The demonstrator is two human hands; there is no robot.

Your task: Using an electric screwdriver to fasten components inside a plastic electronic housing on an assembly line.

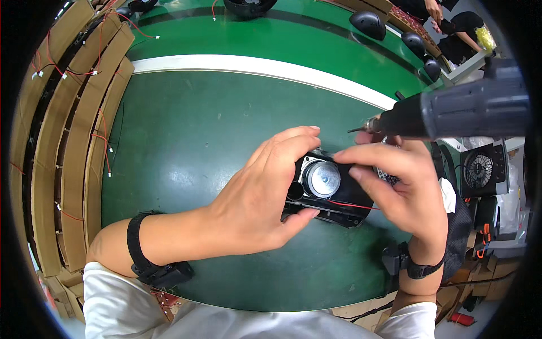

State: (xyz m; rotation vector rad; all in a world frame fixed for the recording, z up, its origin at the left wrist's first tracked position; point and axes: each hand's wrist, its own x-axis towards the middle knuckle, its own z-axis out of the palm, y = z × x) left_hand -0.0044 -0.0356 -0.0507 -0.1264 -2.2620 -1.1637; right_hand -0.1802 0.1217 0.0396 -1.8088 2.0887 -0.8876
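Speaker module (327,189): mid-table (186,141), between both hands | Left hand (259,195): clasps its left end | Right hand (403,186): fingers curled on its right end | Electric screwdriver (451,110): hangs just beyond, far right.

view: head, fisheye | looks: steeply down, forward over green table (186,141) | range: close above hands | edges: bent at rim

Count at the desk (186,141)
Two hands (257,195), one speaker (330,189), one driver (451,110), one fan (480,169), three black shells (368,24) along the far edge.
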